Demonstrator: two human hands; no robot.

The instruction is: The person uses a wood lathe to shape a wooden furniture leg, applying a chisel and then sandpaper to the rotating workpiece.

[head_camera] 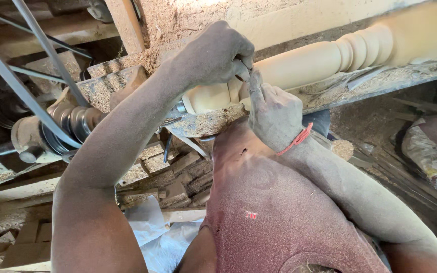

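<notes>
While both hands met at frame centre, a metal tool (242,69) bore on the turned wooden spindle (324,58).
Left hand (213,53) clenched the tool; right hand (274,114) pinched it. Spindle judged stiff, heavy, dust-slick; hold at thick sections.

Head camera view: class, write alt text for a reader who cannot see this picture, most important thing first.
A person's left hand and right hand together grip a small metal tool against a pale turned wooden spindle on a sawdust-covered lathe. A belt runs to pulleys at left; a red cord circles the right wrist.
</notes>
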